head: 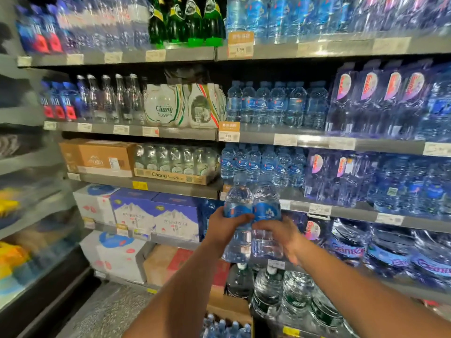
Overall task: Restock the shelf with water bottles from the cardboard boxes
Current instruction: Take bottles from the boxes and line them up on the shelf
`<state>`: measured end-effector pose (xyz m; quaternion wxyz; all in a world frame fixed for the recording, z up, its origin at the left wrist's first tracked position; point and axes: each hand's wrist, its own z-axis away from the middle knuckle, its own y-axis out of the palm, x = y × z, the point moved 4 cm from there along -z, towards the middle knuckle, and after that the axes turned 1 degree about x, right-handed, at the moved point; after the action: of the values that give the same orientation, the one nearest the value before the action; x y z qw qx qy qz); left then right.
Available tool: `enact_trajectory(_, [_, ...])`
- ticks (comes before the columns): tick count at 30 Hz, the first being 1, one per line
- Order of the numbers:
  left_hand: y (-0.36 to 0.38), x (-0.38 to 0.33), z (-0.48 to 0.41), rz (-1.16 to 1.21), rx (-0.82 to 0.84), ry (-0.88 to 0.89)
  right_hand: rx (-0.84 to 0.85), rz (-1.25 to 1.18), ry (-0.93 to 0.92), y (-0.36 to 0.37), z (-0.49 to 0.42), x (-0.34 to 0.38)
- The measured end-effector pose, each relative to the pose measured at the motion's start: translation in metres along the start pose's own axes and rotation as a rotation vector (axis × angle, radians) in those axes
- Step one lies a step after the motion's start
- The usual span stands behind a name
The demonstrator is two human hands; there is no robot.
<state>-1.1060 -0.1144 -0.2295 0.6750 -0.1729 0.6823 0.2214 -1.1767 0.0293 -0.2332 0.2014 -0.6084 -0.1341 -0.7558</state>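
Shelving stocked with bottled water is filling the whole view, its grey shelf edge carrying price tags. Nearest the camera, both forearms are reaching forward and up from the bottom of the frame. At the bottom edge, the caps of a cluster of small bottles are showing just below the arms. The left hand is wrapping its grip closed around the left water bottle, fingers curling over the blue label. The right hand is closing its grip around the right water bottle, fingertips pressing just under its label. The two bottles are standing upright, touching side by side, held in the air in front of the shelf edge. Beyond them, a row of matching blue-labelled bottles is standing on the shelf. To the left at that level, a tray of glass bottles is sitting beside a brown cardboard box. Farther up, green bottles are lining the top shelf.
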Motion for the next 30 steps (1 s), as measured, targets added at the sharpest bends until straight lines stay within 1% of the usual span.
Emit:
enact_trajectory(2, [-0.024, 0.001, -0.016, -0.041, 0.019, -0.004, -0.051, -0.011, 0.022, 0.022, -0.015, -0.004])
enact_trajectory(6, [-0.073, 0.002, -0.052, -0.136, 0.071, -0.028, -0.159, 0.034, -0.002, 0.069, -0.037, -0.004])
enact_trajectory(9, [-0.100, 0.002, -0.078, -0.199, 0.102, -0.008, -0.174, 0.021, -0.038, 0.097, -0.055, 0.003])
enact_trajectory(12, [-0.113, 0.004, -0.103, -0.231, 0.143, -0.002, -0.221, 0.062, -0.023, 0.109, -0.072, 0.006])
enact_trajectory(15, [-0.112, 0.001, -0.124, -0.259, 0.197, 0.051, -0.252, 0.095, -0.026, 0.109, -0.087, 0.013])
enact_trajectory(18, [-0.103, 0.001, -0.147, -0.269, 0.189, 0.085, -0.281, 0.163, -0.010, 0.098, -0.110, 0.016])
enact_trajectory(22, [-0.086, 0.003, -0.191, -0.282, 0.140, 0.012, -0.266, 0.242, -0.006, 0.079, -0.155, 0.020])
enact_trajectory(24, [-0.077, -0.001, -0.213, -0.335, 0.115, 0.003, -0.253, 0.230, 0.004, 0.073, -0.174, 0.029])
enact_trajectory(26, [-0.069, -0.002, -0.236, -0.384, 0.082, 0.000, -0.249, 0.269, 0.009, 0.065, -0.195, 0.035])
enact_trajectory(30, [-0.053, -0.007, -0.272, -0.382, 0.021, -0.013, -0.220, 0.293, 0.017, 0.052, -0.233, 0.050])
